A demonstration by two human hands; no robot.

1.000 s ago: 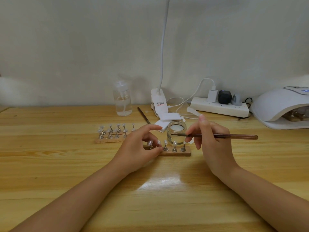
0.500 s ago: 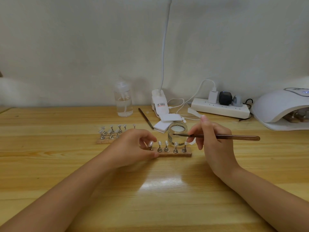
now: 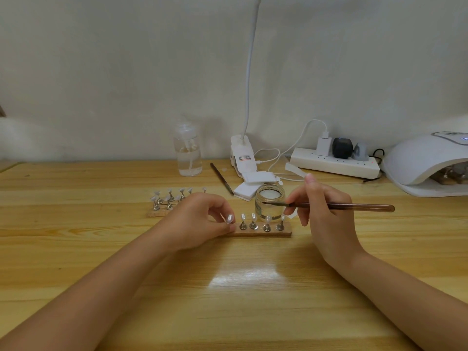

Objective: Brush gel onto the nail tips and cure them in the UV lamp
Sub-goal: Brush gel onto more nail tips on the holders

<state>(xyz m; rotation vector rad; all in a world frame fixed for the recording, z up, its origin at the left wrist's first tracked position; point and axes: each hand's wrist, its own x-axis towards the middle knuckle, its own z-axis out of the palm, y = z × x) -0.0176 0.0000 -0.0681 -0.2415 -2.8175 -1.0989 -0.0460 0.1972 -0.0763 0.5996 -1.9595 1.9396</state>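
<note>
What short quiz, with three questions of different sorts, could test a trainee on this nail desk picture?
1. True or false: the right hand holds the brush.
2. Where does the brush's tip point? A) clear bottle B) glass jar C) UV lamp
3. Fill in: the left hand grips one end of the near wooden ____ that carries nail tips.

Key: 1 true; 2 B; 3 strip.

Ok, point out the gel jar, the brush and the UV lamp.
gel jar (image 3: 270, 201), head view, glass side below the rim.
brush (image 3: 354, 206), head view, middle of the handle.
UV lamp (image 3: 420, 158), head view, white dome.
</note>
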